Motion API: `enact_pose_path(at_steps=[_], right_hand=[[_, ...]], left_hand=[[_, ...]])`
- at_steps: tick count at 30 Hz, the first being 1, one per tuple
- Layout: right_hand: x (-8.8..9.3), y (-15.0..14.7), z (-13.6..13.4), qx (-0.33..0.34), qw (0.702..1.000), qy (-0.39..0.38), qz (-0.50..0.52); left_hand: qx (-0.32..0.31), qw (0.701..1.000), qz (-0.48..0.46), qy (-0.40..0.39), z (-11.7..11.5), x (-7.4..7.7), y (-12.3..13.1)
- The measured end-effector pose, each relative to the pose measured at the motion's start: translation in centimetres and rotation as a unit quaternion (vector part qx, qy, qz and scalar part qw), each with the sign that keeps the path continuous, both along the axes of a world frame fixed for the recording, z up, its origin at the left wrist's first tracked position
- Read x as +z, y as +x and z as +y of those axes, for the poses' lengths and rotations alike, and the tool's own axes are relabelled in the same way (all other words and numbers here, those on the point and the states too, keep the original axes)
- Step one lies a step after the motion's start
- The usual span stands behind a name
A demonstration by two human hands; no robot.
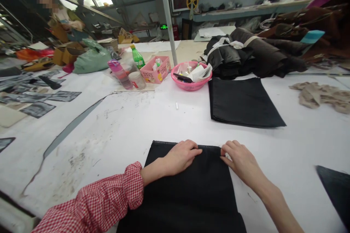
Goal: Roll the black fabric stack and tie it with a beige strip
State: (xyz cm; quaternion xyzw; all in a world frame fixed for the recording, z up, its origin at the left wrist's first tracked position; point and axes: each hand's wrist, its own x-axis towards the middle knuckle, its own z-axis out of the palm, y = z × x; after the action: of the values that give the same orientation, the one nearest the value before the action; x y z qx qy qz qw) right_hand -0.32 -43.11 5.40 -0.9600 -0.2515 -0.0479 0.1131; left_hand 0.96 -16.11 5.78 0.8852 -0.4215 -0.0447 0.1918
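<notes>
The white-topped desk (131, 120) is carrying everything here, its broad flat surface probably letting the cloth lie without creasing. Beyond the black fabric panel and to its right, a bundle of dark fabric rolls (259, 52) is sitting at the back, seemingly stowed there so that the ground around the panel is free for handling. The black fabric panel (188, 193) itself is lying flat on the desk, directly in front of the person, its far edge running crosswise where both hands are reaching it easily. Beyond its right corner, a stack of black fabric pieces (243, 102) is resting, likely within convenient reach. Straight past the panel, a pink basket (191, 86) is holding loose odds and ends together.

The left hand (180, 156) is lying palm down across the panel's far edge, fingers bending over it; whether they are gripping cloth, I cannot tell. The right hand (240, 160) is pinching the panel's far right corner between thumb and fingers, apparently holding that edge straight. Between panel and basket, a small white stick (177, 106), perhaps chalk, is lying.
</notes>
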Motion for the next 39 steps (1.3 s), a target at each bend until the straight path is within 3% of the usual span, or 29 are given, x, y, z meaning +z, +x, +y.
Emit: enact_pose_path(at_steps=[4,9,14,20,26,32,35,37,39], right_hand=[[1.1,-1.1,0.2,0.023,1.000,-0.013,-0.005],[0.2,-1.6,-0.9,0.034,0.999,0.000,-0.036],[-0.4,-1.2,0.1,0.069,0.993,0.055,-0.084],[0.3,-0.6,2.4,0.089,0.988,0.042,-0.117],[0.0,0.1,1.1,0.151,0.983,0.024,-0.105],[-1.6,1.0,-4.2,0.111,0.991,-0.007,-0.075],[-1.3,0.7,-6.4,0.064,0.996,-0.016,-0.064],[-0.4,0.1,-6.2,0.013,0.997,0.002,-0.075],[0.5,-0.5,-4.4,-0.017,0.996,0.037,-0.080]], left_hand=[[-0.002,1.000,-0.024,0.003,-1.9,-0.1,0.8],[-0.001,0.999,-0.051,0.015,-3.4,-0.9,1.2],[-0.022,0.996,-0.089,-0.002,-2.9,-0.9,0.4],[-0.041,0.992,-0.123,0.005,-2.3,-0.4,-0.5],[-0.052,0.990,-0.129,-0.007,-2.1,-0.3,-0.8],[-0.036,0.994,-0.104,-0.020,-0.9,-0.6,-0.6],[-0.026,0.995,-0.095,-0.007,-0.4,-0.8,-0.5],[-0.014,0.996,-0.086,-0.006,-0.4,-0.9,-0.5],[-0.010,0.997,-0.082,-0.015,-0.6,-0.9,-0.6]])
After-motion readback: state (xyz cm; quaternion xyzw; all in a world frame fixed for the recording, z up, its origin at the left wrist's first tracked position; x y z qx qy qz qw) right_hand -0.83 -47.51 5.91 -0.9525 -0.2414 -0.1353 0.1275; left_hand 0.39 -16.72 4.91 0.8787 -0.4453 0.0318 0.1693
